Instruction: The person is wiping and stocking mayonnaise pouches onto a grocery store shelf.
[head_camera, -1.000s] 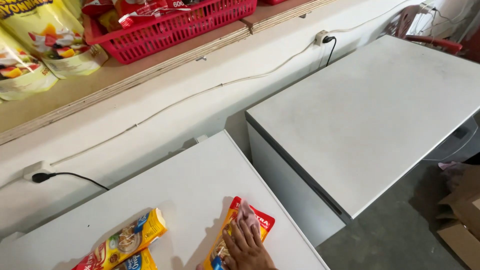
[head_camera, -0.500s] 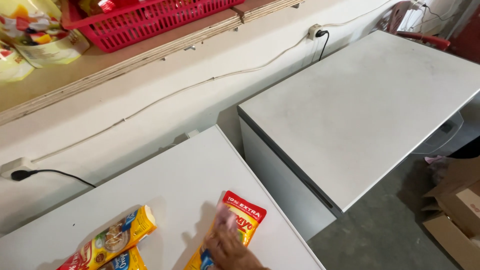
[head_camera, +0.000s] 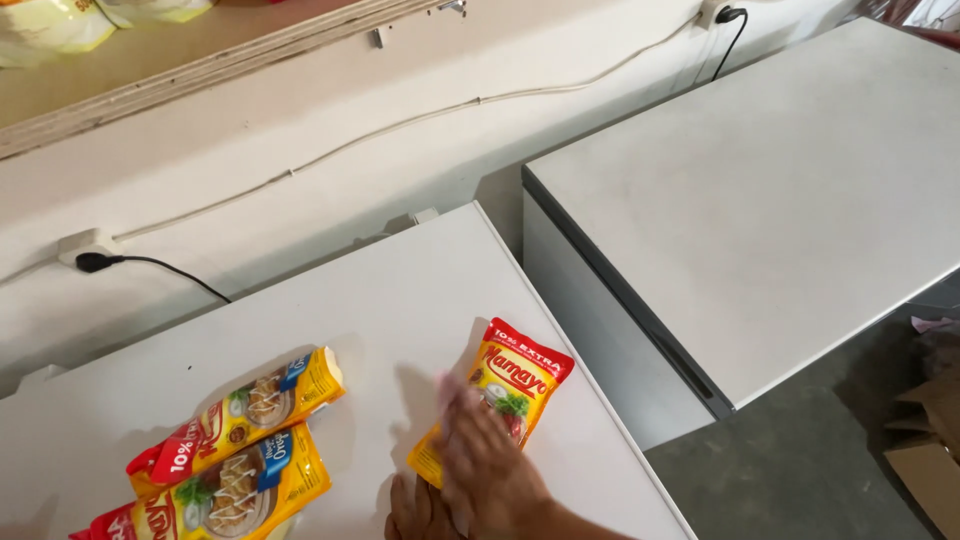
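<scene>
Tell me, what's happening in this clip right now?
A person's hand lies flat on a red-and-yellow sauce pouch lying on a white chest lid; motion blur hides which hand it is. Fingers of another hand show just below. Two similar pouches lie to the left, touching each other. A second white chest stands alongside.

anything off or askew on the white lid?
Nothing damaged or spilled. Three yellow-red sauce pouches lie at loose angles: two overlapping at left, one apart under the right hand, which is motion-blurred.
</scene>
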